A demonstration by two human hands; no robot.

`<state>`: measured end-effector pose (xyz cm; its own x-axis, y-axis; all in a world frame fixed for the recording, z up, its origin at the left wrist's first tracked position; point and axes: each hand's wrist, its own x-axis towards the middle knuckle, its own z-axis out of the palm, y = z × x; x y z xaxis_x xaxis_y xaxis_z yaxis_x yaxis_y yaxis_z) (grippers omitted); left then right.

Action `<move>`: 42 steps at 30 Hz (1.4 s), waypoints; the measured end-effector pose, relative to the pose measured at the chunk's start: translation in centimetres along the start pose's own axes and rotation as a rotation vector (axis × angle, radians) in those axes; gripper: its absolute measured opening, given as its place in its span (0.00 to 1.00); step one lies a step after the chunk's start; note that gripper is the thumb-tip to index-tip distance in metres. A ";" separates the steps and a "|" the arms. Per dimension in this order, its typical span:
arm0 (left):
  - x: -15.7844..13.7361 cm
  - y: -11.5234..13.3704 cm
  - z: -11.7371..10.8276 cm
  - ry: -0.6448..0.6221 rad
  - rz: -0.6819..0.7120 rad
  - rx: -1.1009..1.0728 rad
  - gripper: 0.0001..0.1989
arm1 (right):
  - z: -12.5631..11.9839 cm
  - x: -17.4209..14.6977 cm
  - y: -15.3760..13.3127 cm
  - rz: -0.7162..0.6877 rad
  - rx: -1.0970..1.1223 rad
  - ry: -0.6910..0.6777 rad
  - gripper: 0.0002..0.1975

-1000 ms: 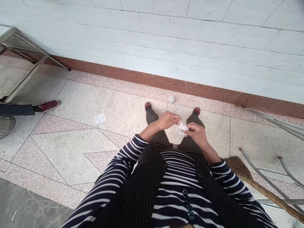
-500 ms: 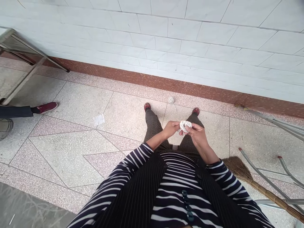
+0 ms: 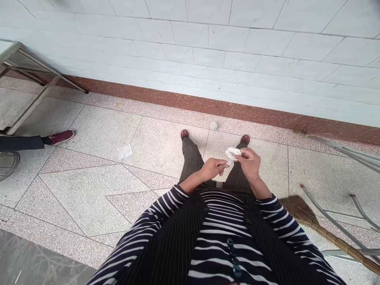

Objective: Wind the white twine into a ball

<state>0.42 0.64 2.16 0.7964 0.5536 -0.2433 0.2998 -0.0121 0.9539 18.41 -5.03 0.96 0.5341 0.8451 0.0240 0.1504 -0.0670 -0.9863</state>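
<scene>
A small coil of white cord (image 3: 230, 152) is held in front of my body, above the floor. My right hand (image 3: 249, 161) pinches the coil at its right side between thumb and fingers. Just below and to the left, my left hand (image 3: 214, 168) is closed on a short white end of the cord that hangs from the coil. On the floor beyond, between my feet, lies a ball of white cord (image 3: 213, 125).
A straw broom (image 3: 299, 209) and a metal frame with tubular legs (image 3: 317, 208) are at my right. A tiled wall (image 3: 190, 59) rises ahead. White paper (image 3: 124, 151) lies on the floor. Leftward are another person's shoe (image 3: 61, 137) and a metal table (image 3: 32, 107).
My left hand has moved down from the coil's side to the cord end below it. My right hand has shifted slightly right and up, turning the coil.
</scene>
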 end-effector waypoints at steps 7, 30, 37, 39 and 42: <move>0.1 1.7 -0.1 0.098 0.115 0.501 0.14 | -0.5 -0.6 0.7 -0.359 -0.463 -0.144 0.12; 2.4 1.6 -3.3 -0.080 0.233 0.042 0.16 | 0.1 -4.4 -4.2 0.007 0.296 -0.301 0.04; 0.2 0.9 -0.3 0.149 0.067 0.000 0.16 | 1.6 -3.0 -2.9 0.019 0.223 -0.092 0.06; -0.2 0.8 -0.4 0.156 0.042 0.028 0.16 | 1.8 -2.8 -2.3 -0.017 0.142 -0.082 0.07; -0.6 0.9 -0.8 0.134 0.032 0.037 0.19 | 1.9 -3.0 -1.8 -0.029 0.053 -0.083 0.08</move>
<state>-0.19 0.93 3.34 0.7294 0.6587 -0.1848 0.2966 -0.0610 0.9530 15.00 -6.45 2.35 0.4594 0.8873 0.0409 0.1194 -0.0160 -0.9927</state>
